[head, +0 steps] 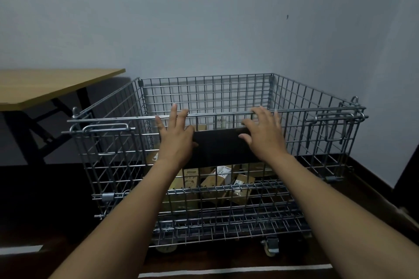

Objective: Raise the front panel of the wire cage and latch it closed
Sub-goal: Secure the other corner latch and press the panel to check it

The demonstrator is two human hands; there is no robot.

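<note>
- The big silver wire-mesh cage on castors (301,133) sits in the corner by the grey wall, right next to a light wooden table with black legs (45,85).
- Its hinged front mesh panel (222,120) looks pretty much upright already, top rail level with the side walls, so I'd say the raising part is basically done.
- Left hand (175,140) and right hand (264,135) are both flat against it, fingers spread wide, tips on the top rail, not wrapped round anything.
- The looped metal latch on the left (105,128) and the matching one on the right (333,116) aren't being touched, so latching seems left to do. Can't tell if either has caught.
- Small brown cardboard boxes (217,179) lie inside on the floor.
</note>
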